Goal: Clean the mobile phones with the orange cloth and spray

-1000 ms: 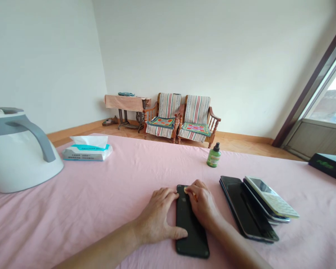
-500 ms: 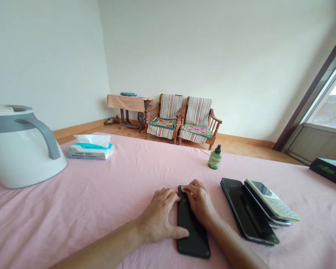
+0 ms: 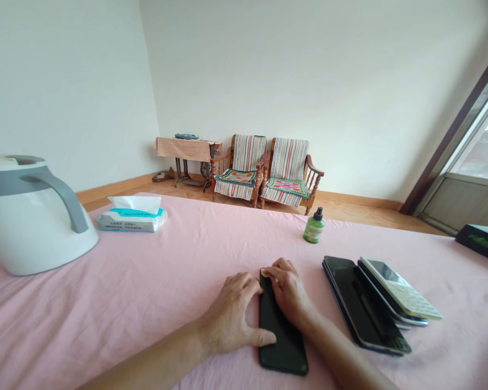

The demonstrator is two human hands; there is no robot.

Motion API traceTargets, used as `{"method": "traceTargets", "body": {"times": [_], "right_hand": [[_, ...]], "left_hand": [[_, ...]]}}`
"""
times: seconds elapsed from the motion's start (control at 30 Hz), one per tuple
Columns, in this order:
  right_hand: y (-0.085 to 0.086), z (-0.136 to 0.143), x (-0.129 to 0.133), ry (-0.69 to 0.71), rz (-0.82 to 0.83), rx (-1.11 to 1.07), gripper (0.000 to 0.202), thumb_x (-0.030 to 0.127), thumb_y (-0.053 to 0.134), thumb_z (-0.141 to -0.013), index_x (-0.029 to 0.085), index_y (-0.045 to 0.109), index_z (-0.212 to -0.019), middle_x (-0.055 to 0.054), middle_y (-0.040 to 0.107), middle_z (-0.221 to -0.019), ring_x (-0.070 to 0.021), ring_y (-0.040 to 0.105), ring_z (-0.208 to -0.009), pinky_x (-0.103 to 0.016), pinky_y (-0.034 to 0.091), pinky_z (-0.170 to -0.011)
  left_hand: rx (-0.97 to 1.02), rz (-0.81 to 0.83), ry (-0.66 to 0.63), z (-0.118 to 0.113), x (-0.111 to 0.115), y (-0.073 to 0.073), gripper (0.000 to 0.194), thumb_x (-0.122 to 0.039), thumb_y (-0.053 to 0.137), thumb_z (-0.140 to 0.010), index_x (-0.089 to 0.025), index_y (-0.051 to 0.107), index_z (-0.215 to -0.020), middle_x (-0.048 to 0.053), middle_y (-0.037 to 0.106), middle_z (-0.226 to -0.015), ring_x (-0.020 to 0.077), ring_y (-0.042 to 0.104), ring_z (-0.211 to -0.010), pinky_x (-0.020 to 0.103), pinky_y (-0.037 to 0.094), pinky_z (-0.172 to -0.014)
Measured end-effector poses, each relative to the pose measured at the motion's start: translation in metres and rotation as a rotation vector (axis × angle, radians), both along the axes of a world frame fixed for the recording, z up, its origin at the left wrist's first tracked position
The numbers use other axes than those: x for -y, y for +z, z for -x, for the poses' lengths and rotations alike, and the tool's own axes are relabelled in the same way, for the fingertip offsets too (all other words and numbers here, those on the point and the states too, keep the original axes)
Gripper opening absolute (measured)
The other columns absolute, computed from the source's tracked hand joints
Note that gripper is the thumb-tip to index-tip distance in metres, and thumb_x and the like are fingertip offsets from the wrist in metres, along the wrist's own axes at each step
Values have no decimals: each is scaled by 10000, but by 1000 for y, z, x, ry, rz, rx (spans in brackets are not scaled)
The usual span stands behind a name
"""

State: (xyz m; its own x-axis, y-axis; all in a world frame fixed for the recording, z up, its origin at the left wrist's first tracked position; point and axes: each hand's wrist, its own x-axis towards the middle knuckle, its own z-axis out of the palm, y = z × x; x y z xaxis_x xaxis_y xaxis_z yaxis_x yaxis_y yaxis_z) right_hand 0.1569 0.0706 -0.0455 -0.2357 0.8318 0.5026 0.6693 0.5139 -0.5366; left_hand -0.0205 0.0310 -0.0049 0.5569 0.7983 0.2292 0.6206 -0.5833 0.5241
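A black phone point(image 3: 287, 344) lies flat on the pink cloth, its length pointing away from me. My left hand point(image 3: 233, 314) rests at its left edge, thumb laid over the lower part and fingers at the upper left side. At the phone's top end, my right hand point(image 3: 290, 290) pinches a small pale piece point(image 3: 265, 272) against the surface; what the piece is I cannot make out. Right of my hands are a dark phone point(image 3: 366, 303) on top of another and a stack topped by a white phone with a keypad point(image 3: 400, 287).
A green spray bottle point(image 3: 314, 226) stands beyond the phones. To the left are a tissue pack point(image 3: 132, 219) and a large white jug point(image 3: 36, 227). A black box point(image 3: 480, 244) sits at the far right of the pink cloth point(image 3: 179, 249). Two chairs stand by the wall.
The view has shifted slightly, so the bottle and stacked phones appear a little farther right. Both hands keep nearly the same places on the phone.
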Motion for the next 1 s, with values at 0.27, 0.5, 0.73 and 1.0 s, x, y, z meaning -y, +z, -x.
{"method": "traceTargets", "body": {"times": [0.27,0.5,0.73,1.0], "right_hand": [[2,1,0,2,9,4,314,48,424,-856,181,702,-915,-73,568,-837,-186,521,-831,-305,452,-752],[3,1,2,8,18,21,325,43,426,-856,193,703,-936,-68,575,-857,-177,527,-836,-287,455,-743],[7,6,9,-6,29,64,299,26,449,-830,192,698,-841,-53,573,-837,-163,529,-824,-254,442,-728],[13,-8,10,-185,47,101,300,5,430,-772,150,692,-791,-71,540,-781,-182,522,-752,-281,420,-678]], "left_hand": [[-11,-23,2,1,1,0,537,-495,809,-558,-189,588,-940,54,563,-1008,264,516,-954,397,422,-850],[1,-19,15,2,0,-1,484,-416,835,-556,-197,603,-920,52,580,-1000,269,523,-959,400,420,-858],[9,-17,8,2,2,0,475,-394,840,-559,-199,596,-917,51,577,-1015,267,523,-963,403,423,-862],[42,-30,-36,2,3,1,514,-402,817,-606,-210,591,-1027,68,553,-1167,277,501,-1064,415,391,-931]]}}
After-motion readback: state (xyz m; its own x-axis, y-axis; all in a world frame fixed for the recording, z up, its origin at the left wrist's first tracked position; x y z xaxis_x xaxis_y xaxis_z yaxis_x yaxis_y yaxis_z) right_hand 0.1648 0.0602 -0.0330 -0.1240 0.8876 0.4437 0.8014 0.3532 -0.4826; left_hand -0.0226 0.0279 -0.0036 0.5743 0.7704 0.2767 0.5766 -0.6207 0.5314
